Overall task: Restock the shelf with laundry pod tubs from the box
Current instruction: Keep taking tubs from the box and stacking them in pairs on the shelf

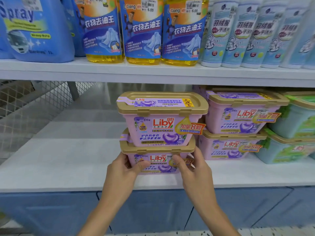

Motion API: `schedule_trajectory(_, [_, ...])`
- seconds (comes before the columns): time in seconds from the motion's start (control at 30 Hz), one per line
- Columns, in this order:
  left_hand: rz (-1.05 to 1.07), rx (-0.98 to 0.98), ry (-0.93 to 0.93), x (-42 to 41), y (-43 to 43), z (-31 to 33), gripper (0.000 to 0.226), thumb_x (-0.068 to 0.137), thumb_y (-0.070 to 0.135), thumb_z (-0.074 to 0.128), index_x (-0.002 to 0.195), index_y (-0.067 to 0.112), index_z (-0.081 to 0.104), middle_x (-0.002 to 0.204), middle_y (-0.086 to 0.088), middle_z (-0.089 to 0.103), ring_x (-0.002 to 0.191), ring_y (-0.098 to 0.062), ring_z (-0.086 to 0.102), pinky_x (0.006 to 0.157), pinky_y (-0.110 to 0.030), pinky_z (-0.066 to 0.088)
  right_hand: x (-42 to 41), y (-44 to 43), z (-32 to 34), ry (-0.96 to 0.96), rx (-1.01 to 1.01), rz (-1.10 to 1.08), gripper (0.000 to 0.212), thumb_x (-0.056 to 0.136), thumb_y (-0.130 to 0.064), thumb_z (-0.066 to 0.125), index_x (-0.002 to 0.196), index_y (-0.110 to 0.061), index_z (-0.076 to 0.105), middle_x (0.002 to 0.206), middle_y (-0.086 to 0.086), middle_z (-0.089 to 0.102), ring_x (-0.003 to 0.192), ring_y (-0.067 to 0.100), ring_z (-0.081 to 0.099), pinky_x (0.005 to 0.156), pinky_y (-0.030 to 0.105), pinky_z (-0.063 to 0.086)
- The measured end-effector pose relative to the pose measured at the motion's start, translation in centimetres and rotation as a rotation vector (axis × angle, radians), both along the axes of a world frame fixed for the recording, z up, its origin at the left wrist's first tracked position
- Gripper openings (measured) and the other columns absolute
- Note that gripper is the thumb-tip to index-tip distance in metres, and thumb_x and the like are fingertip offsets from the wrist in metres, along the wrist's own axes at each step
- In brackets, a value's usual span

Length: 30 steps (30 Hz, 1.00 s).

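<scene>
Left hand [125, 169]: grips the bottom tub [157, 160] on its left side.
Right hand [190, 167]: grips its right side.
Top tub [162, 120]: stacked on it.
Shelf [68, 167]: white, under both.

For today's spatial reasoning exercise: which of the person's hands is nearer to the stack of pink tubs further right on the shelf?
Right. The right hand grips the held bottom tub's right end, beside the right stack; the left hand grips its left end, farther away.
</scene>
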<state>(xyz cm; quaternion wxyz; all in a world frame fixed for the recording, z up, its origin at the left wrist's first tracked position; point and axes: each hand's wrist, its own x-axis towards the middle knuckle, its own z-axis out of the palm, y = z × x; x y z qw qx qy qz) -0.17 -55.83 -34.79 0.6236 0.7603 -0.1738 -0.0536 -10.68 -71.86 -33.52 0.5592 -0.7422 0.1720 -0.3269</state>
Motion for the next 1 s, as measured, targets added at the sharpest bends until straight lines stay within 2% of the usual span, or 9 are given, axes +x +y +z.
schedule_trajectory(0.2, [0.039, 0.013, -0.051, 0.7, -2.5, -0.2, 0.022, 0.085, 0.022, 0.081, 0.100, 0.029, 0.067, 0.086, 0.030, 0.074, 0.083, 0.006, 0.070, 0.067, -0.011, 0.050, 1.6, -2.1, -0.4, -0.007, -0.034, -0.025, 0.027, 0.094, -0.015, 0.067, 0.117, -0.026, 0.061, 0.098, -0.025, 0.071, 0.087, -0.004, 0.067, 0.071, 0.005, 0.045])
schedule_trajectory(0.33, [0.064, -0.019, -0.045, 1.3, -3.4, -0.5, 0.024, 0.086, 0.023, 0.080, 0.106, 0.027, 0.068, 0.089, 0.020, 0.077, 0.085, 0.004, 0.070, 0.073, -0.021, 0.052, 2.4, -2.9, -0.5, -0.007, -0.028, -0.021, 0.027, 0.094, -0.019, 0.068, 0.120, -0.023, 0.061, 0.104, -0.015, 0.073, 0.090, -0.005, 0.067, 0.073, 0.003, 0.044])
schedule_trajectory(0.47, [0.051, -0.048, -0.040, 1.4, -4.0, -0.6, 0.027, 0.088, 0.023, 0.078, 0.111, 0.028, 0.065, 0.098, 0.020, 0.076, 0.089, 0.005, 0.070, 0.075, -0.017, 0.051, 2.6, -3.3, -1.2, 0.002, 0.018, -0.014, 0.026, 0.095, -0.019, 0.067, 0.121, -0.024, 0.062, 0.104, -0.016, 0.074, 0.091, -0.005, 0.069, 0.074, 0.004, 0.046])
schedule_trajectory(0.63, [0.046, -0.060, -0.046, 1.4, -4.1, -1.0, 0.029, 0.088, 0.026, 0.078, 0.112, 0.030, 0.065, 0.100, 0.022, 0.075, 0.091, 0.007, 0.070, 0.073, -0.010, 0.051, 2.3, -3.3, -2.4, 0.002, 0.038, -0.028, 0.030, 0.096, -0.021, 0.067, 0.125, -0.027, 0.063, 0.104, -0.014, 0.076, 0.092, -0.004, 0.071, 0.076, 0.004, 0.047])
schedule_trajectory(0.87, [0.029, -0.074, -0.037, 1.8, -4.6, -1.2, 0.032, 0.090, 0.028, 0.075, 0.119, 0.030, 0.062, 0.105, 0.021, 0.074, 0.094, 0.005, 0.070, 0.081, -0.021, 0.054, 2.5, -4.0, -2.4, -0.007, 0.089, -0.016, 0.030, 0.093, -0.021, 0.070, 0.123, -0.026, 0.064, 0.101, -0.026, 0.074, 0.094, -0.002, 0.072, 0.078, 0.006, 0.051])
schedule_trajectory(1.0, [0.015, -0.085, -0.033, 2.8, -4.9, -1.3, 0.032, 0.091, 0.028, 0.074, 0.119, 0.032, 0.061, 0.109, 0.019, 0.074, 0.096, 0.003, 0.070, 0.084, -0.024, 0.055, 3.0, -4.2, -2.5, 0.001, 0.080, -0.031, 0.028, 0.093, -0.022, 0.071, 0.119, -0.028, 0.064, 0.098, -0.024, 0.075, 0.091, -0.004, 0.072, 0.078, 0.007, 0.051])
